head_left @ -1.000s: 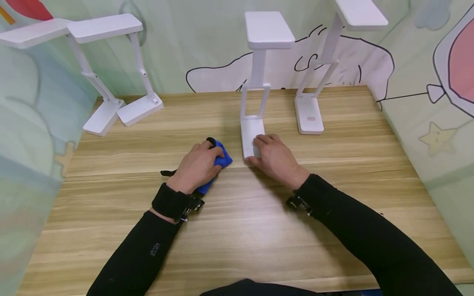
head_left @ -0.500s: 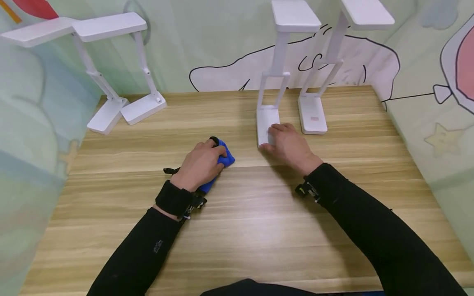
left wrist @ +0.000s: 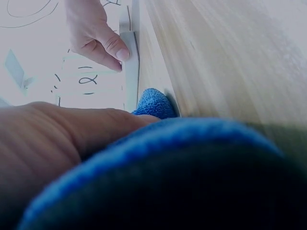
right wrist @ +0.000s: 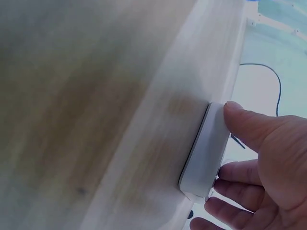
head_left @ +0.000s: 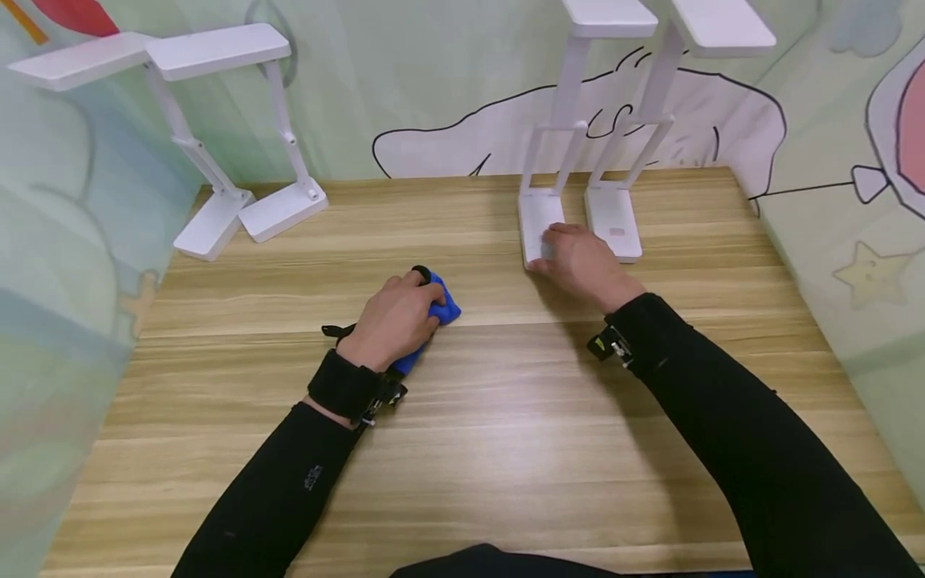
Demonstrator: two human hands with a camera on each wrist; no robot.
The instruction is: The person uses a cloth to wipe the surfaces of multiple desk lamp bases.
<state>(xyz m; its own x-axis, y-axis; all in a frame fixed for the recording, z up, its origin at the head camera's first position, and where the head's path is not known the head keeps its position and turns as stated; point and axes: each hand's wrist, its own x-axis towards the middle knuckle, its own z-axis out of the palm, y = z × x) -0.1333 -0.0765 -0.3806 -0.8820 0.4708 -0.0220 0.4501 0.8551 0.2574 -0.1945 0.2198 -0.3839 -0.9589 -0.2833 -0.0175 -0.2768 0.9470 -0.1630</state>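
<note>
My right hand (head_left: 587, 266) grips the base of a white desk lamp (head_left: 540, 212), thumb along its left edge and fingers over the top. The lamp stands upright on the table, its head partly cut off by the top of the head view. In the right wrist view, the thumb touches one edge of the lamp base (right wrist: 206, 153) and curled fingers lie at its other side. My left hand (head_left: 390, 319) holds a blue cloth (head_left: 446, 308) with black trim against the table. Fuzzy blue fabric (left wrist: 154, 103) shows in the left wrist view; much of the cloth is under the hand.
A second white lamp (head_left: 613, 221) stands just right of the held one. Two more white lamps, a far-left lamp (head_left: 213, 225) and its neighbour (head_left: 283, 211), have bases close together at the back left. Printed curtains (head_left: 318, 104) border the wooden table (head_left: 491, 449).
My right hand has slid the lamp back and to the right, up beside the right-hand lamp. My left hand and the blue cloth stay in about the same place.
</note>
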